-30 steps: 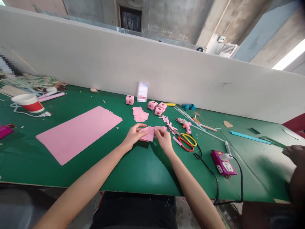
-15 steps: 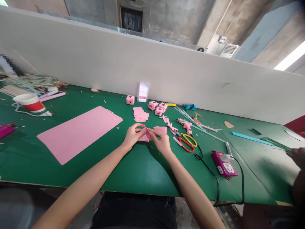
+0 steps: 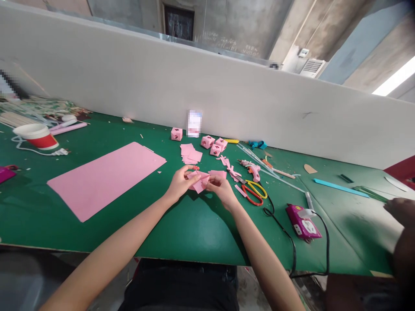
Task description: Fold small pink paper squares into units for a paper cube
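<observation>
A small folded piece of pink paper (image 3: 199, 182) is held between both hands just above the table. My left hand (image 3: 180, 183) pinches its left side, thumb on top, while my right hand (image 3: 222, 190) closes on its right edge. Beyond the hands lie loose pink paper squares (image 3: 191, 153), and another pink sheet (image 3: 218, 174) shows partly behind the right fingers. Several folded pink paper cubes with dark diamond openings stand farther back, among them one cube (image 3: 177, 134) alone on the left and a cluster (image 3: 214, 144). Pink scraps (image 3: 229, 167) lie to the right.
Left is a large pink sheet (image 3: 106, 179) and a paper cup (image 3: 36, 136). On the right are scissors (image 3: 254, 192), a pink glue gun (image 3: 253, 169) and a magenta power box (image 3: 301, 222) with a black cable. A white partition (image 3: 207, 90) borders the table; another person's hand (image 3: 398, 209) is far right.
The pink paper has turned from standing edge-on to facing upward, showing more of its folded surface. My right hand has shifted slightly along its right side.
</observation>
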`<state>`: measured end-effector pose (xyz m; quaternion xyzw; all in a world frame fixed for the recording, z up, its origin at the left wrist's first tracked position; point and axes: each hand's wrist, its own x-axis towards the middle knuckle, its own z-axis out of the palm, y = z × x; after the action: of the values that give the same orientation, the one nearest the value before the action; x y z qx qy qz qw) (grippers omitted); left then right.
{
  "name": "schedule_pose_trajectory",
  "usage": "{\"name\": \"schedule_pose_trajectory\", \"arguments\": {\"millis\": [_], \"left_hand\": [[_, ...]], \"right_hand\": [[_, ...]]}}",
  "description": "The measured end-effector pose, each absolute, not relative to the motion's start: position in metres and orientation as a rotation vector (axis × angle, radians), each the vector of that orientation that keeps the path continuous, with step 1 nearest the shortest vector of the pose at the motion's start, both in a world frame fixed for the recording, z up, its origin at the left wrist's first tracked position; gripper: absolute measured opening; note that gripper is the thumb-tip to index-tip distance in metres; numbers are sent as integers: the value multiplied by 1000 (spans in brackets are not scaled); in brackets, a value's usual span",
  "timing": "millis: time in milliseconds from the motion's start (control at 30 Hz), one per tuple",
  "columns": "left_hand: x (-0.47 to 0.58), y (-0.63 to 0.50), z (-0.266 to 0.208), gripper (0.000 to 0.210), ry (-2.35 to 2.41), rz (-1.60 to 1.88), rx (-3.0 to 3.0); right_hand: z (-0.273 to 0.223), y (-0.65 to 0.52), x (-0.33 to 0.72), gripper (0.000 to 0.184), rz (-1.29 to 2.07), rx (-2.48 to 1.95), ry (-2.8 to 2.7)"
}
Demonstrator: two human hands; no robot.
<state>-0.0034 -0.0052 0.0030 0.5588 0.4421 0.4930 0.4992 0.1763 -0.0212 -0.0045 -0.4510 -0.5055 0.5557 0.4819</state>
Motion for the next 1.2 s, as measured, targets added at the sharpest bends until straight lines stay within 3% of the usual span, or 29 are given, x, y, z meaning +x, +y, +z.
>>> {"name": "schedule_pose_trajectory", "arguments": {"millis": [1200], "left_hand": [[-2, -2, 0, 49, 1108, 1197, 1492]], "right_hand": [[-5, -18, 179, 40, 1239, -1126, -1150]]}}
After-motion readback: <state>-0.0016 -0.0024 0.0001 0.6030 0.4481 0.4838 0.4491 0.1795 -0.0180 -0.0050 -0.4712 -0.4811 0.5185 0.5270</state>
